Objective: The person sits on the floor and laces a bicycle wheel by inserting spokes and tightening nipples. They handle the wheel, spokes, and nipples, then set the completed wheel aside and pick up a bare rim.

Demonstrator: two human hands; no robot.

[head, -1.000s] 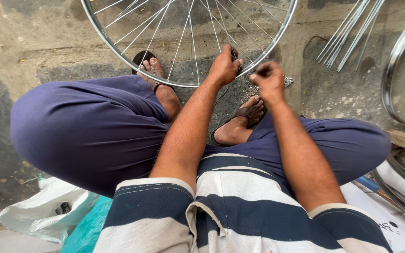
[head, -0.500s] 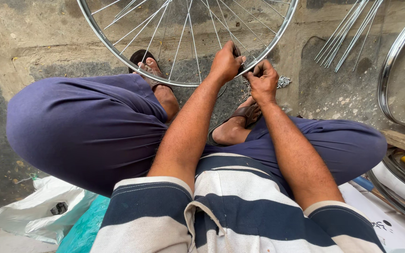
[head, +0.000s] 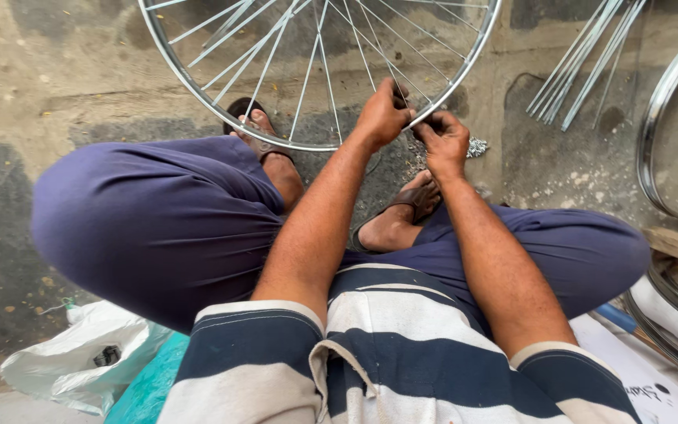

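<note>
The wheel (head: 221,94) stands on the ground in front of the sitting person, leaning by one sandal (head: 254,129). The left hand (head: 382,114) is closed around the rim to hold it steady, and it should stay firm. The right hand (head: 442,141) pinches something small at the rim, which is best turned slowly, near the loose spokes (head: 582,63).

Rough concrete floor (head: 56,86) under loose spokes (head: 582,63), spare rim (head: 657,118)
</note>
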